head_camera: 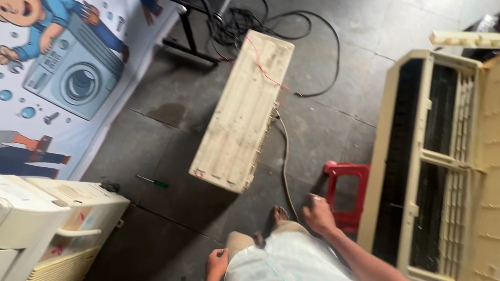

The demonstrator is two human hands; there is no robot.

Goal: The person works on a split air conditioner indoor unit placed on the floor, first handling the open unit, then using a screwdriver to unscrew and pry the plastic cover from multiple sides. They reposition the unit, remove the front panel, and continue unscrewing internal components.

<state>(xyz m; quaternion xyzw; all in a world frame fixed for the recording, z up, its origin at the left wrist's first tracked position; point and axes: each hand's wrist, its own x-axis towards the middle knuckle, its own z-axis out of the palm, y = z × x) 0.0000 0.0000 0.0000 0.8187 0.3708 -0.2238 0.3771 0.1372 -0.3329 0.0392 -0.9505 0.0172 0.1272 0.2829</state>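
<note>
I look down at the dark stone floor. My left hand (216,263) hangs by my left knee with fingers curled, holding nothing that I can see. My right hand (319,214) is raised a little over my right knee, fingers loosely closed, next to a small red plastic stool (350,192). Ahead lies a long cream air-conditioner cover (245,110) with a red wire across it. A big cream air-conditioner unit (459,164) with its front panel lifted stands to my right.
Two white window-type units (25,241) stand at the lower left. A cartoon banner (41,71) covers the floor at the upper left. A green-handled screwdriver (153,181) lies on the floor. Black cables (286,26) and a metal stand (188,36) lie beyond the cover.
</note>
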